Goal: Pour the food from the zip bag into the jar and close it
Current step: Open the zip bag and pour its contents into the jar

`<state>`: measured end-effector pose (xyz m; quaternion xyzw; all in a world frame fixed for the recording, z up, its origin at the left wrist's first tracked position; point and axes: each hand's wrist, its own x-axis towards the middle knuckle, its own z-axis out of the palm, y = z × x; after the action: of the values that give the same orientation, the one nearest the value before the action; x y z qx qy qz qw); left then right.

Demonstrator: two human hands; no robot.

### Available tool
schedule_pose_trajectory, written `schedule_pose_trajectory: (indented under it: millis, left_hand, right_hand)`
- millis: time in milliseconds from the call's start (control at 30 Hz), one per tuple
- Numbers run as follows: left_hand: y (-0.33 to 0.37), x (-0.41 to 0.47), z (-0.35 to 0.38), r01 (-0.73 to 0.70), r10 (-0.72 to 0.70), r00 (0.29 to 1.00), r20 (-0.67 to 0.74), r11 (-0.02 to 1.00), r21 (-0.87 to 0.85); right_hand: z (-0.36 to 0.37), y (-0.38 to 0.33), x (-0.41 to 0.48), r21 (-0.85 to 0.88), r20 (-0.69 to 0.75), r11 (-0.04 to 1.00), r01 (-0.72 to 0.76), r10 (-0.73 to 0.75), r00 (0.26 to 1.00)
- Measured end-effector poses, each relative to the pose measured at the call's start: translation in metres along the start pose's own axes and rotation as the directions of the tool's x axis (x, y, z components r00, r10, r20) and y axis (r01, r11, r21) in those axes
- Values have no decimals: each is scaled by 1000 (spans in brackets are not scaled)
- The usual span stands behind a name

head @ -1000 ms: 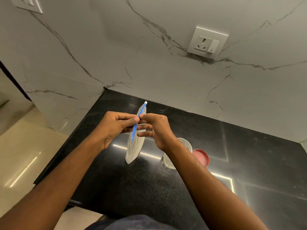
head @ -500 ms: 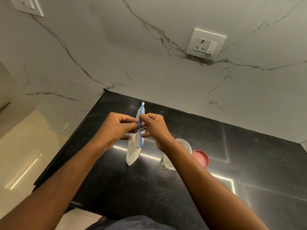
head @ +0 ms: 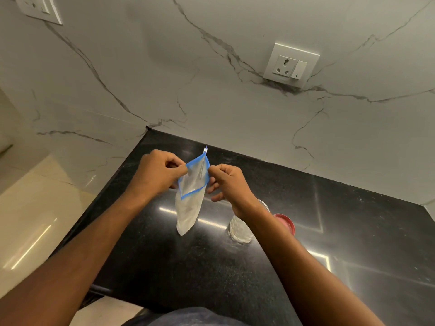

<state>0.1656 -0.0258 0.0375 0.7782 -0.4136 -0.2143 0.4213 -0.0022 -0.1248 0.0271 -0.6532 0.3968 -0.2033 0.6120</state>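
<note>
Both forearms reach over the black counter (head: 164, 267). Left hand (head: 156, 174) and right hand (head: 227, 182) each pinch one lip of the zip bag (head: 189, 201), blue seal spread, bag hanging above the counter. Judgement: keep mouth wide, shift over the jar (head: 239, 228) before tipping. Red lid (head: 284, 223) lies just beyond.

A glossy black bench (head: 353, 231) meets the marble wall. On it, below the right hand (head: 229, 184), stands a clear jar (head: 239, 229); a red lid (head: 286, 223) lies just beside it, further right.
</note>
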Motion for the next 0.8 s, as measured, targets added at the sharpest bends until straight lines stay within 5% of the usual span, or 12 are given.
schedule_pose_trajectory:
  millis: [100,233,367,533,800]
  left_hand:
    - [-2,5,-12,-104,137,984,-117,962,252]
    - [13,6,-18,-179,267,961,-70,797,577]
    - [43,5,-3,-230,175,972,154,838,495]
    - [59,14,23,-56,-91,940,328,910,411]
    - [67,24,35,-48,-6,991,136,922,384]
  right_hand:
    - [-10,-1,-7,-29,-27,1000,7,-7,1000]
    - [-9,0,-13,-67,-43,997,30,-33,999]
    - [-1,4,-14,-81,-51,995,57,-61,997]
    - [9,2,-17,-75,-50,995,68,-72,996]
    - [7,10,-24,-57,-51,994,96,-99,994]
